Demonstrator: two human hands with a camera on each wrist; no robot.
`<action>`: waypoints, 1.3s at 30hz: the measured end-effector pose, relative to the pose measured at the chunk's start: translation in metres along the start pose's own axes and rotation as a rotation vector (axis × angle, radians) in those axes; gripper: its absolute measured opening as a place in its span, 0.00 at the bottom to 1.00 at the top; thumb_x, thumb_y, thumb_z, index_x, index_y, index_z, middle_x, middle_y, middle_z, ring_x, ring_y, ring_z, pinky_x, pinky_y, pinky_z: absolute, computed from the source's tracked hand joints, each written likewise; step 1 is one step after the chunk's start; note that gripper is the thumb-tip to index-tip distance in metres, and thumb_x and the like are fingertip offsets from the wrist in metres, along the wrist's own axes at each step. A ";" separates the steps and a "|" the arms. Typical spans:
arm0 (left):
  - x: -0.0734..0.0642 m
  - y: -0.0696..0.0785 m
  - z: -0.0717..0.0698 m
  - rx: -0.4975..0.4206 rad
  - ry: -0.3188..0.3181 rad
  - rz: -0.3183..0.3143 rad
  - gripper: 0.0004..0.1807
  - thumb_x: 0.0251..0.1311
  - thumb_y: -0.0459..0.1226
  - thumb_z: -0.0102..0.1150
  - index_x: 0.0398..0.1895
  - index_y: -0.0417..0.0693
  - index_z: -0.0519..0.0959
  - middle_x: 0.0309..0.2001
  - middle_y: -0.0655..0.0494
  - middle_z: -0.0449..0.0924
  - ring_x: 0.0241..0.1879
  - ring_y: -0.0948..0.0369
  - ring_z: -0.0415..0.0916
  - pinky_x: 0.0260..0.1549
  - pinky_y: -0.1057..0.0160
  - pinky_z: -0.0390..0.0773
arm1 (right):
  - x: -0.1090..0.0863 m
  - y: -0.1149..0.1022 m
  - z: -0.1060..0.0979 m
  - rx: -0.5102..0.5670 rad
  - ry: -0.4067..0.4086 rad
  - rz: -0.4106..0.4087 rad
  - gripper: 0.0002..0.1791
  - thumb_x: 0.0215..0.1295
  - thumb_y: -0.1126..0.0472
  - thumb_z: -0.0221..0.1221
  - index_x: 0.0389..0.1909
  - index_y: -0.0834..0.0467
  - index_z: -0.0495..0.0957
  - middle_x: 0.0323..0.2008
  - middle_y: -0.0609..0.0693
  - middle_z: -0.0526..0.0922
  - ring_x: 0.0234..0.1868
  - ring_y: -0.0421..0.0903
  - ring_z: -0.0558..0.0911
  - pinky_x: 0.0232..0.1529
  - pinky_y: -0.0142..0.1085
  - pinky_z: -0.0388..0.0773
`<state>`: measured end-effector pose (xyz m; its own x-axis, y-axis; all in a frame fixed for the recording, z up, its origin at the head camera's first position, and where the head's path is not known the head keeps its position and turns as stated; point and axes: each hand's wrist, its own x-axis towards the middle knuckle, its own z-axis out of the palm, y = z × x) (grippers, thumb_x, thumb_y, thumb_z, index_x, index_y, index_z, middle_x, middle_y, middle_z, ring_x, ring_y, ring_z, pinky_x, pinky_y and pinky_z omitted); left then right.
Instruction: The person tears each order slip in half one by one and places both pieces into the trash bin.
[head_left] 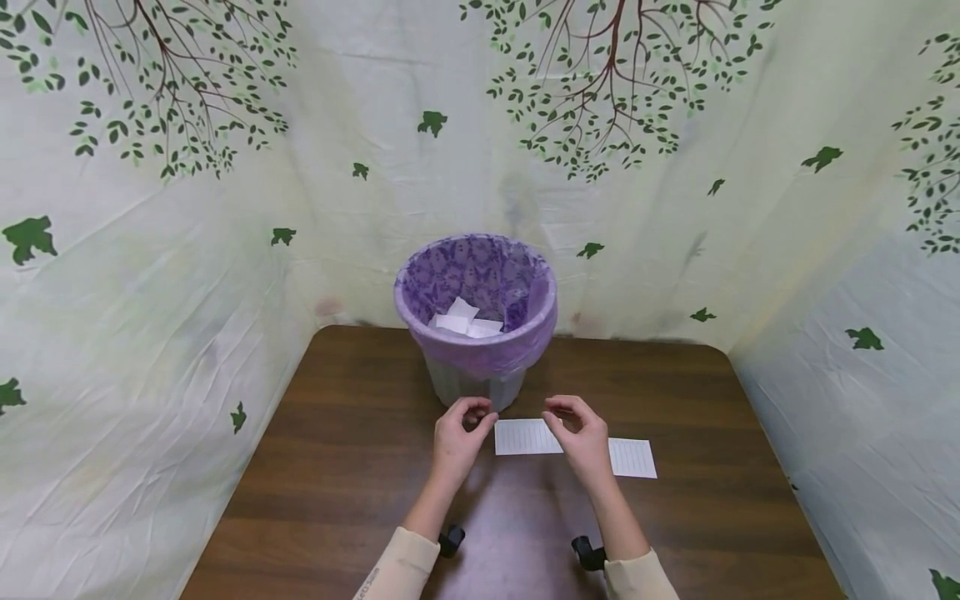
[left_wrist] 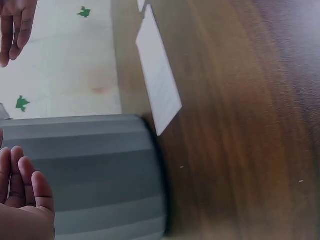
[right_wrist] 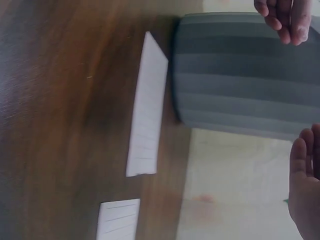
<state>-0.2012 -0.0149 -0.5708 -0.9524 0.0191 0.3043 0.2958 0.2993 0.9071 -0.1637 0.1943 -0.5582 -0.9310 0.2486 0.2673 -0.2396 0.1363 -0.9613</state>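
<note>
Cream sleeves (head_left: 401, 567) enter at the bottom of the head view. In its lower middle, a ruled paper slip (head_left: 521, 437) lies flat on the brown table (head_left: 330, 467), and a second slip (head_left: 633, 458) lies to its right. The left hand (head_left: 456, 437) and right hand (head_left: 585, 442) hover above, fingers loosely bent, neither appearing to hold anything. Mid-frame, just behind, stands a grey bin (head_left: 453, 383) with a purple liner (head_left: 480, 354), white papers (head_left: 453, 321) inside. A low sweep of the fingers could slide the first slip against the bin's base, since it looks thin and lies close by; a knuckle could nudge the bin too. The right hand covers the slips' facing ends; the right wrist view cuts off the second at the bottom. How many papers fill the bin is unclear.
</note>
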 end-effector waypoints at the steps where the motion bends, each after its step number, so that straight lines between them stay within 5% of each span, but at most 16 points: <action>1: -0.001 -0.002 0.001 0.001 -0.002 -0.012 0.10 0.60 0.33 0.76 0.44 0.44 0.88 0.41 0.53 0.91 0.38 0.64 0.83 0.41 0.68 0.81 | -0.001 0.003 0.000 -0.007 0.000 0.011 0.12 0.63 0.74 0.70 0.48 0.68 0.86 0.48 0.69 0.85 0.47 0.45 0.88 0.53 0.26 0.84; 11: -0.007 -0.015 0.012 -0.011 -0.017 -0.033 0.11 0.59 0.32 0.76 0.44 0.41 0.87 0.42 0.46 0.90 0.36 0.60 0.83 0.39 0.67 0.82 | -0.004 0.028 -0.003 -0.093 0.014 0.107 0.13 0.65 0.70 0.71 0.50 0.64 0.87 0.48 0.62 0.89 0.49 0.50 0.89 0.55 0.30 0.85; 17: -0.007 -0.023 0.020 0.013 -0.033 -0.076 0.13 0.58 0.32 0.76 0.46 0.41 0.87 0.44 0.43 0.90 0.38 0.53 0.84 0.40 0.67 0.81 | -0.004 0.043 -0.003 -0.113 0.025 0.150 0.16 0.64 0.71 0.71 0.53 0.67 0.86 0.51 0.67 0.88 0.54 0.61 0.88 0.62 0.49 0.84; 22: -0.007 -0.029 0.023 0.015 -0.037 -0.104 0.14 0.57 0.31 0.76 0.47 0.39 0.87 0.44 0.43 0.90 0.39 0.52 0.85 0.41 0.68 0.82 | -0.006 0.036 -0.003 -0.112 -0.003 0.208 0.18 0.66 0.74 0.67 0.56 0.73 0.82 0.55 0.75 0.84 0.59 0.72 0.84 0.68 0.62 0.76; 30: -0.006 -0.038 0.029 0.049 -0.057 -0.127 0.17 0.56 0.31 0.77 0.48 0.36 0.86 0.44 0.42 0.88 0.44 0.47 0.85 0.48 0.52 0.87 | -0.002 0.069 -0.009 -0.154 0.000 0.213 0.17 0.65 0.69 0.71 0.55 0.66 0.86 0.52 0.68 0.88 0.56 0.65 0.87 0.65 0.58 0.80; 39: -0.004 -0.049 0.037 0.151 -0.106 -0.114 0.21 0.56 0.34 0.77 0.52 0.35 0.85 0.49 0.42 0.87 0.50 0.45 0.84 0.53 0.49 0.83 | 0.003 0.089 -0.010 -0.258 -0.008 0.226 0.18 0.64 0.69 0.70 0.55 0.66 0.85 0.53 0.66 0.89 0.59 0.65 0.87 0.65 0.57 0.81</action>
<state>-0.2146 0.0059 -0.6273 -0.9838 0.0749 0.1630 0.1793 0.4450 0.8774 -0.1852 0.2169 -0.6424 -0.9549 0.2930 0.0482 0.0495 0.3173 -0.9470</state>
